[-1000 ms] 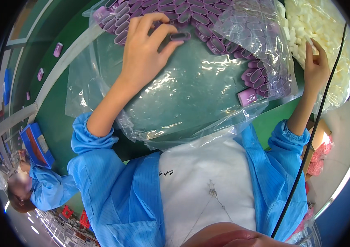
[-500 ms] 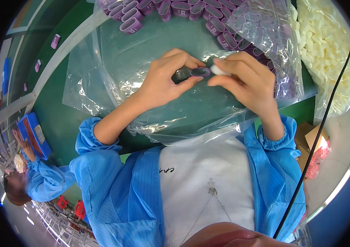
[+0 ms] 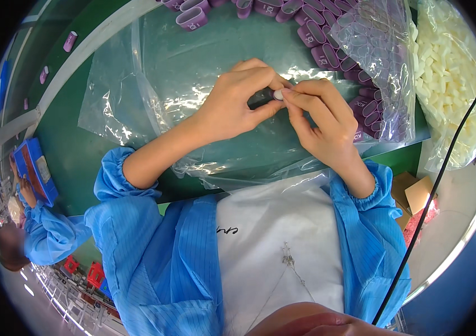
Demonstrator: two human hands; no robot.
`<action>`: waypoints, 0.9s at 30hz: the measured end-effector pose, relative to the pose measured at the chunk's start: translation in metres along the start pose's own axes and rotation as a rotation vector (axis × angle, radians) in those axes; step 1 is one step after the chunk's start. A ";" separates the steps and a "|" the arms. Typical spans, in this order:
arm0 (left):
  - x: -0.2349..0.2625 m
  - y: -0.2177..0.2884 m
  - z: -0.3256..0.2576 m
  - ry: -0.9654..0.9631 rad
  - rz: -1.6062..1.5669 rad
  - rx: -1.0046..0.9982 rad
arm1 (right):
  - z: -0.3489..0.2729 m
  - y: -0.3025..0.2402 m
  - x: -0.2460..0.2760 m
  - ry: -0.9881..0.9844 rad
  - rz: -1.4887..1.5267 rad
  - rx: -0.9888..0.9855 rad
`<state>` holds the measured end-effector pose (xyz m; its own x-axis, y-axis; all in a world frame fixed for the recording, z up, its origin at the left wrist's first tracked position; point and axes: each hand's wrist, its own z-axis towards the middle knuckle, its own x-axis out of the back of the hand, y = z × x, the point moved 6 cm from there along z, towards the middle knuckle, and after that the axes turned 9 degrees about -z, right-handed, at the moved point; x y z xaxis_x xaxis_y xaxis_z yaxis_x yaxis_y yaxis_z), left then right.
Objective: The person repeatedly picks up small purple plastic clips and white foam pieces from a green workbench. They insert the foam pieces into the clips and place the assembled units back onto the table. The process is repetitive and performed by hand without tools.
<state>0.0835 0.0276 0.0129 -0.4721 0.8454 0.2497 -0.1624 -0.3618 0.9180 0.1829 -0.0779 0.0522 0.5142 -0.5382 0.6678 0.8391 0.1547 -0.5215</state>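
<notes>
My left hand [image 3: 237, 101] pinches a small purple oval tube [image 3: 272, 93] upright between thumb and fingers, mostly hidden by the fingertips. At its open end is a white oval plug [image 3: 278, 95], gripped by the thumb and fingertips of my right hand [image 3: 324, 115]. How deep the plug sits in the tube I cannot tell. Both hands are held over a clear plastic sheet [image 3: 176, 73] spread on the green table. Beyond my right hand stand several purple oval tubes [image 3: 323, 56] packed in rows, open ends up, some of them under clear plastic.
A clear bag of cream-coloured plugs [image 3: 445, 78] lies at the far right. A black cable [image 3: 434, 193] crosses the right side. An opened cardboard box [image 3: 417, 193] is below the table edge. On the left, a co-worker in blue sleeves [image 3: 53, 235] reaches to a blue tray [image 3: 35, 171].
My right hand has moved left and brought the white plug onto the end of the purple tube. My left hand has shifted slightly right, still holding the tube.
</notes>
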 end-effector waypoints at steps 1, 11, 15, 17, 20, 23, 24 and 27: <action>0.001 0.000 0.000 0.002 0.001 0.000 | 0.001 0.001 -0.001 -0.028 0.027 0.009; 0.000 0.001 0.000 -0.045 0.025 0.015 | 0.006 0.016 0.014 -0.198 0.086 0.093; -0.001 0.000 0.000 -0.046 0.032 0.006 | 0.005 0.015 0.011 -0.165 0.076 0.153; 0.000 0.000 -0.001 -0.052 0.038 0.004 | 0.004 0.015 0.008 -0.163 0.051 0.196; -0.001 0.000 -0.001 -0.065 0.045 0.002 | -0.004 0.017 0.007 -0.163 -0.027 0.277; -0.002 0.001 -0.001 -0.061 0.055 -0.007 | -0.010 0.015 0.007 -0.145 -0.116 0.358; -0.002 0.001 -0.001 -0.050 0.057 -0.010 | -0.011 0.012 0.007 -0.146 -0.143 0.384; -0.002 0.002 0.000 -0.040 0.054 -0.010 | -0.012 0.010 0.004 -0.130 -0.159 0.406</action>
<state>0.0840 0.0252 0.0137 -0.4454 0.8394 0.3114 -0.1459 -0.4112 0.8998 0.1910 -0.0881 0.0430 0.3697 -0.4766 0.7976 0.8977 0.4048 -0.1742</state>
